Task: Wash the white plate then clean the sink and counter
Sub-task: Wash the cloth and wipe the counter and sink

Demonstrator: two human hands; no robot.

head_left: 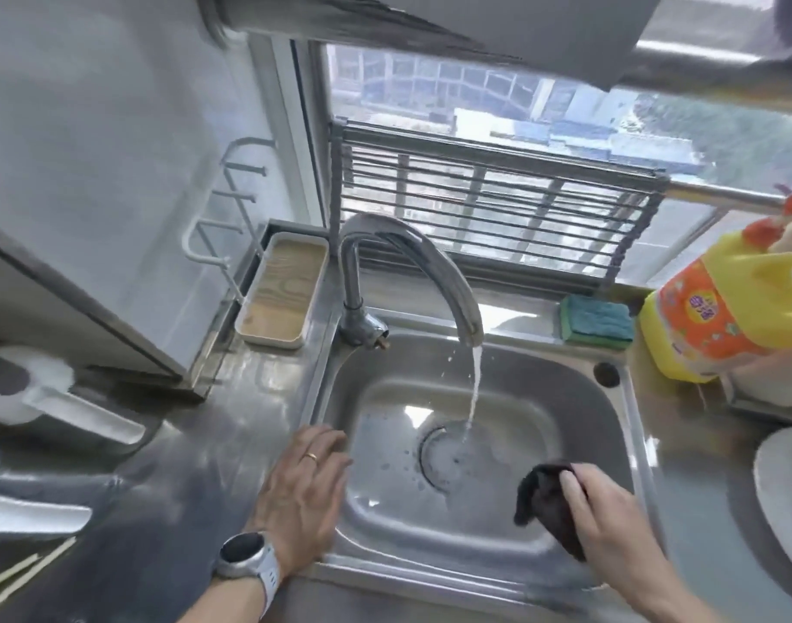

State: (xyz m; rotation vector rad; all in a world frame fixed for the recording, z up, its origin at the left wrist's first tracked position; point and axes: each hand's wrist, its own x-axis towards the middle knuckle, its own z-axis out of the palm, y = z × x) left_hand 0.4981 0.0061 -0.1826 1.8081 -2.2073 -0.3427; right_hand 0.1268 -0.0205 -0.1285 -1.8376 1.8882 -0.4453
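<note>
The right hand (609, 517) grips a dark cloth (549, 505) in the sink (618, 388) under the running tap (412, 263), the left hand (306, 492) spread flat on the near-left rim, while the white plate (785, 487) sits far right on the counter (196, 465), seemingly washed, leaving sink and counter to wipe.

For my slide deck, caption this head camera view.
Right hand wipes the sink with a dark cloth under running faucet; left hand braces the rim.
</note>
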